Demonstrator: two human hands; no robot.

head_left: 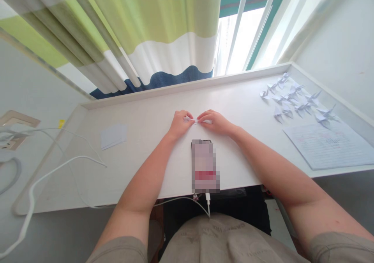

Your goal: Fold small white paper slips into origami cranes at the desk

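A small folded piece of white paper [195, 120] is pinched between my two hands, just above or on the white desk. My left hand [181, 122] is closed, thumb and fingers pressed on the paper's left side. From the other side my right hand [214, 122] grips it, also with fingers pressed together. My fingers hide much of the paper, so its exact shape cannot be made out. Several folded paper cranes [295, 99] stand in a group at the desk's far right. To the left lies a small stack of white paper sheets [113, 136].
A phone [204, 165] with a blurred screen lies near the front edge, a white charging cable [208, 202] plugged into it. Written sheets [330, 146] lie at the right. Another white cable [67, 161] crosses the desk's left end. A raised rim [187, 84] runs along the back.
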